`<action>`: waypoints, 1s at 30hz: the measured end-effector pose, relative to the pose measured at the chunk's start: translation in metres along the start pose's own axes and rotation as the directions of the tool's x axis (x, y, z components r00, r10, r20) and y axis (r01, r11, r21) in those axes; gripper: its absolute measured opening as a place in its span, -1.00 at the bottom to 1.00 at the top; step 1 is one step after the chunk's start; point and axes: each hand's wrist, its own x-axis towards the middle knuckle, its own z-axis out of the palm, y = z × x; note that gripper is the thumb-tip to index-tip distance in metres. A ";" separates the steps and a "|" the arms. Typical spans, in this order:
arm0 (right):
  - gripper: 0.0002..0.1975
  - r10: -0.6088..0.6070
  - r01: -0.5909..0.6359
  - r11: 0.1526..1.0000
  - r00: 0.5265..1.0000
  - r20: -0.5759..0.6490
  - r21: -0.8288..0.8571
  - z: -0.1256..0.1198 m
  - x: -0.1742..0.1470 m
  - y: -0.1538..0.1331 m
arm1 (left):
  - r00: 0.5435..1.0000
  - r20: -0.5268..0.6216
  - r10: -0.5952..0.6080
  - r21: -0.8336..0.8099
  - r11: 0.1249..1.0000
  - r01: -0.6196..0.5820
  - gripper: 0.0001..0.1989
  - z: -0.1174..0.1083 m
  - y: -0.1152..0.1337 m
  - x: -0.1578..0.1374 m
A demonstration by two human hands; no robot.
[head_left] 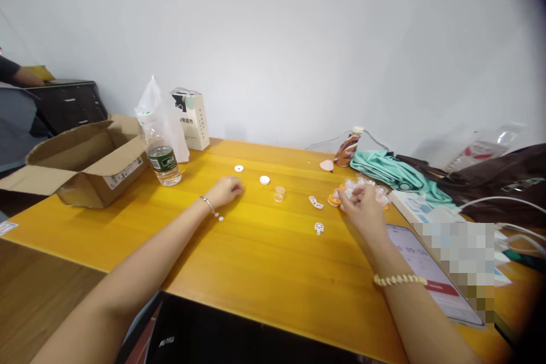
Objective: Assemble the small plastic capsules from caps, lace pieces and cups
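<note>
My left hand rests low over the yellow table with its fingers curled together; whatever they hold, if anything, is hidden. Two small white pieces lie beside its wrist. My right hand reaches over a cluster of small clear-and-white pieces with orange parts, fingers bent and close together, their tips partly hidden. Between the hands are a white ring-shaped disc, a thicker white disc, a small clear cup, a curved white piece with holes and a white piece with a stem.
An open cardboard box, a water bottle and a paper bag stand left. At right are a drink bottle, teal cloth, a phone and white cables. Another person's arm shows far left.
</note>
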 end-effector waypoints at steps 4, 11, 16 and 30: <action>-0.71 -0.138 0.130 0.981 0.989 0.048 0.141 0.010 -0.008 -0.005 | 0.923 0.186 0.337 -0.151 0.938 -0.312 -0.90 0.015 0.070 -0.024; -0.74 -0.263 0.223 0.951 0.947 0.182 0.214 0.019 -0.018 -0.014 | 0.877 0.172 0.449 -0.181 0.889 -0.420 -0.85 0.023 0.093 -0.038; -0.77 -0.443 0.353 0.886 0.836 0.324 0.300 0.019 -0.037 -0.037 | 0.916 0.135 0.376 -0.154 0.922 -0.356 -0.83 0.021 0.071 -0.025; -0.79 -0.533 0.378 0.845 0.642 0.552 0.377 0.030 -0.051 -0.046 | 0.903 0.279 -0.326 0.238 0.935 0.264 -0.81 -0.075 -0.048 -0.029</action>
